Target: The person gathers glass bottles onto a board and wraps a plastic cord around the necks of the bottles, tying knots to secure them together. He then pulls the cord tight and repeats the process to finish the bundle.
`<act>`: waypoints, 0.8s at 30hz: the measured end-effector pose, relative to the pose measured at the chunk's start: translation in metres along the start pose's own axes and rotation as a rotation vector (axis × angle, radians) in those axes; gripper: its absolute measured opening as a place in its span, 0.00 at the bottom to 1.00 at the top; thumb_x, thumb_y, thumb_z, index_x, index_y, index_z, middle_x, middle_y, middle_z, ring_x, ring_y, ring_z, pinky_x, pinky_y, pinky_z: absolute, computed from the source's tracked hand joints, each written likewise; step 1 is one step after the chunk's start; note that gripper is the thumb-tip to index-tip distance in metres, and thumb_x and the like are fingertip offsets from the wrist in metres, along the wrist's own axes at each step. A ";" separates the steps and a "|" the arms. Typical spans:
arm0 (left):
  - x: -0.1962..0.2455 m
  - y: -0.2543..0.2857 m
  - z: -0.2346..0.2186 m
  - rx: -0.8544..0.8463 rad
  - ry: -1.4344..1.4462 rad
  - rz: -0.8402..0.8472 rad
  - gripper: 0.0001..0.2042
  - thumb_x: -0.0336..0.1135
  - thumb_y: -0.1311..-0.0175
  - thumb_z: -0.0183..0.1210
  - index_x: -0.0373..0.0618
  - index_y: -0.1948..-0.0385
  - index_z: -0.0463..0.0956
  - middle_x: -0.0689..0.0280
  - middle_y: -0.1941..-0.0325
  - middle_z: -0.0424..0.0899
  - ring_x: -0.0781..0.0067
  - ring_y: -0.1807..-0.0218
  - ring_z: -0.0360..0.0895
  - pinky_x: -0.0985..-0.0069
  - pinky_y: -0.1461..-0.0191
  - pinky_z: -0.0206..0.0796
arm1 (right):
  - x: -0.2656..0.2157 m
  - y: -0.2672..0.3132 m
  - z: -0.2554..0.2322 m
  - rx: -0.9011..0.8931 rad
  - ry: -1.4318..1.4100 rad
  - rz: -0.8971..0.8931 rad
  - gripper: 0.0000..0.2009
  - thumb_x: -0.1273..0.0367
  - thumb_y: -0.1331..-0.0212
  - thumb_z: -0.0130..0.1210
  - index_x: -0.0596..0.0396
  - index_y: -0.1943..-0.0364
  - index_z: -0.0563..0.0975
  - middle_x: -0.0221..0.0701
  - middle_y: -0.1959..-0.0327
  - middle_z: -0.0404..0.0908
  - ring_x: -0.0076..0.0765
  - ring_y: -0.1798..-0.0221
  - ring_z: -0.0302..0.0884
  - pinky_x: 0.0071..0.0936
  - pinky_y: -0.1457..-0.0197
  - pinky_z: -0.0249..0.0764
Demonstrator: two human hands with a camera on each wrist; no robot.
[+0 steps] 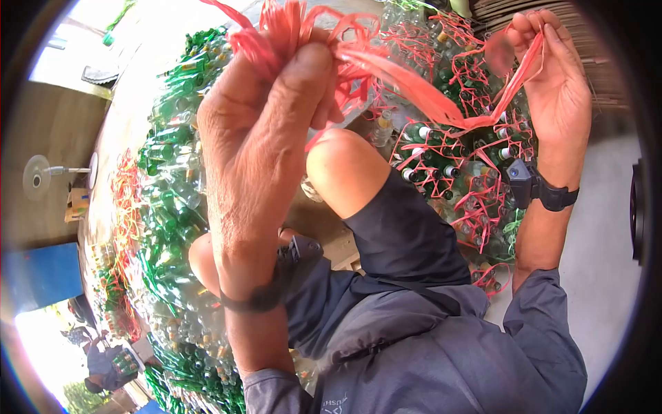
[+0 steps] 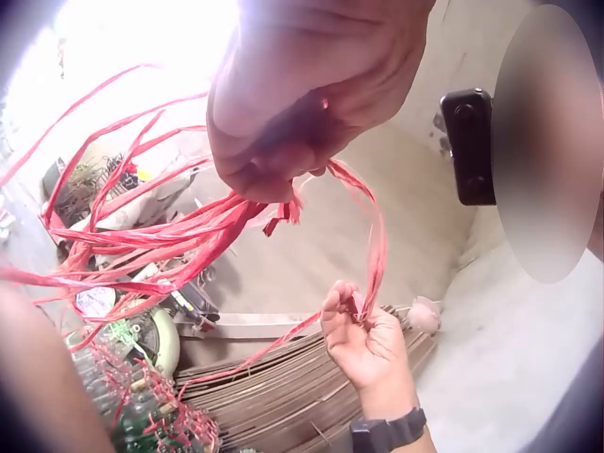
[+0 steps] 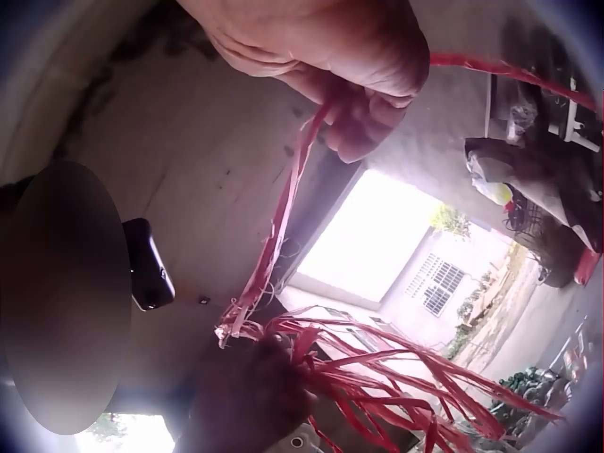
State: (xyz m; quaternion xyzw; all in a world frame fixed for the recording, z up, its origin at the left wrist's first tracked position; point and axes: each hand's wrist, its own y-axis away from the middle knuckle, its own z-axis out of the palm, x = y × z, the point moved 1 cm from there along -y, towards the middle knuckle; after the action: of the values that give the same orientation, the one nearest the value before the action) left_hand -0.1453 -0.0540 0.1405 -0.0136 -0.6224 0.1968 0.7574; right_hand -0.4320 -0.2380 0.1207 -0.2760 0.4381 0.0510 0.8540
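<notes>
Spanning open air: red strip (image 1: 414, 85)

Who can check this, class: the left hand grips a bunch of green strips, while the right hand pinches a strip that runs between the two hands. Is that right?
Not quite: the bunch of strips is pinkish red, not green, as the head view shows. The rest stands: the left hand grips it, while the right hand pinches a strip that runs between the two hands.

The strands (image 1: 414, 86) are pinkish red, the bottles (image 1: 162, 150) green and clear, the shirt (image 1: 441, 359) dark grey with pale lettering (image 1: 336, 403), the shorts (image 1: 407, 231) and strap (image 1: 560, 199) black.
</notes>
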 end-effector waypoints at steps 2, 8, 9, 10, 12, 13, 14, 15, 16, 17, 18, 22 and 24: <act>-0.001 -0.008 0.011 -0.117 0.194 0.038 0.11 0.30 0.25 0.55 0.34 0.48 0.79 0.67 0.67 0.77 0.78 0.67 0.71 0.71 0.58 0.72 | -0.009 0.001 -0.009 0.004 0.002 -0.008 0.15 0.73 0.26 0.47 0.66 0.41 0.73 0.41 0.45 0.80 0.41 0.36 0.76 0.38 0.26 0.69; -0.035 -0.014 0.067 0.086 0.073 0.158 0.11 0.32 0.25 0.54 0.33 0.53 0.79 0.67 0.68 0.77 0.79 0.69 0.70 0.73 0.61 0.71 | -0.034 0.011 -0.020 -0.120 0.002 -0.028 0.15 0.74 0.26 0.46 0.69 0.41 0.73 0.43 0.45 0.80 0.41 0.38 0.76 0.40 0.25 0.68; -0.040 -0.015 0.079 0.032 0.093 0.164 0.10 0.31 0.26 0.54 0.33 0.54 0.79 0.66 0.69 0.77 0.78 0.69 0.70 0.73 0.62 0.70 | -0.037 0.013 -0.016 -0.224 0.003 -0.028 0.15 0.74 0.26 0.46 0.69 0.41 0.73 0.43 0.45 0.79 0.41 0.38 0.76 0.40 0.25 0.68; -0.044 -0.016 0.090 -0.022 0.113 0.172 0.09 0.31 0.27 0.55 0.33 0.56 0.79 0.66 0.70 0.77 0.77 0.70 0.71 0.72 0.62 0.70 | -0.042 0.014 -0.021 -0.232 -0.046 -0.007 0.15 0.75 0.27 0.46 0.69 0.41 0.73 0.43 0.44 0.78 0.41 0.36 0.75 0.42 0.25 0.67; -0.047 -0.017 0.107 -0.128 0.152 0.186 0.08 0.30 0.28 0.55 0.34 0.59 0.78 0.64 0.72 0.78 0.74 0.71 0.72 0.71 0.64 0.68 | -0.057 0.019 -0.028 -0.202 -0.045 0.005 0.14 0.75 0.28 0.47 0.68 0.42 0.74 0.42 0.43 0.78 0.40 0.34 0.73 0.41 0.25 0.67; -0.047 -0.018 0.113 -0.180 0.170 0.194 0.07 0.30 0.29 0.55 0.35 0.60 0.78 0.63 0.73 0.78 0.73 0.71 0.73 0.71 0.65 0.67 | -0.062 0.022 -0.028 -0.174 -0.049 0.016 0.14 0.75 0.28 0.48 0.67 0.43 0.74 0.41 0.42 0.78 0.40 0.33 0.72 0.41 0.26 0.67; -0.045 -0.019 0.117 -0.232 0.188 0.203 0.07 0.29 0.30 0.55 0.35 0.62 0.78 0.62 0.74 0.78 0.72 0.72 0.73 0.70 0.66 0.67 | -0.068 0.033 -0.026 -0.088 -0.057 0.039 0.14 0.76 0.30 0.50 0.65 0.43 0.74 0.38 0.43 0.77 0.36 0.38 0.73 0.38 0.28 0.68; -0.043 -0.020 0.120 -0.284 0.206 0.210 0.06 0.29 0.30 0.56 0.36 0.63 0.78 0.61 0.75 0.78 0.71 0.72 0.74 0.70 0.67 0.66 | -0.079 0.031 -0.033 -0.087 -0.055 0.041 0.14 0.76 0.30 0.50 0.65 0.43 0.74 0.38 0.43 0.77 0.36 0.38 0.73 0.38 0.28 0.68; -0.031 -0.023 0.124 -0.393 0.252 0.148 0.06 0.27 0.34 0.54 0.35 0.68 0.76 0.54 0.76 0.77 0.63 0.73 0.74 0.66 0.67 0.66 | -0.096 0.027 -0.045 -0.122 -0.033 0.102 0.13 0.75 0.30 0.51 0.64 0.44 0.76 0.41 0.43 0.78 0.41 0.36 0.74 0.41 0.28 0.68; -0.049 -0.021 0.144 -0.319 0.355 0.324 0.07 0.27 0.33 0.52 0.34 0.68 0.76 0.53 0.77 0.77 0.61 0.73 0.74 0.65 0.67 0.65 | -0.107 0.027 -0.056 -0.155 -0.011 0.163 0.13 0.73 0.30 0.52 0.63 0.46 0.77 0.43 0.43 0.79 0.45 0.35 0.75 0.45 0.28 0.69; -0.055 -0.020 0.147 -0.409 0.321 0.265 0.08 0.28 0.32 0.52 0.34 0.67 0.77 0.54 0.76 0.78 0.64 0.73 0.75 0.65 0.67 0.66 | -0.100 0.040 -0.042 0.047 0.179 -0.141 0.15 0.77 0.32 0.53 0.63 0.43 0.73 0.35 0.48 0.74 0.30 0.53 0.69 0.36 0.37 0.70; -0.086 -0.003 0.145 -0.570 0.326 -0.210 0.11 0.31 0.29 0.51 0.34 0.57 0.80 0.64 0.73 0.82 0.75 0.70 0.78 0.73 0.67 0.69 | -0.113 0.054 -0.062 0.053 0.299 -0.137 0.15 0.75 0.30 0.51 0.65 0.42 0.74 0.33 0.49 0.76 0.25 0.54 0.69 0.30 0.43 0.68; -0.122 0.006 0.132 -0.544 0.415 -0.474 0.13 0.38 0.26 0.55 0.36 0.58 0.82 0.69 0.64 0.85 0.85 0.66 0.78 0.83 0.62 0.73 | -0.097 0.060 -0.065 0.021 0.313 -0.061 0.15 0.74 0.29 0.49 0.65 0.42 0.74 0.33 0.50 0.77 0.26 0.55 0.71 0.32 0.41 0.69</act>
State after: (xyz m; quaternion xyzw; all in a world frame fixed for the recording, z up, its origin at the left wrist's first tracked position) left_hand -0.2902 -0.1170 0.0540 -0.1088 -0.4717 -0.1618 0.8599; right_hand -0.5575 -0.2063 0.1401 -0.2849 0.5575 -0.0232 0.7794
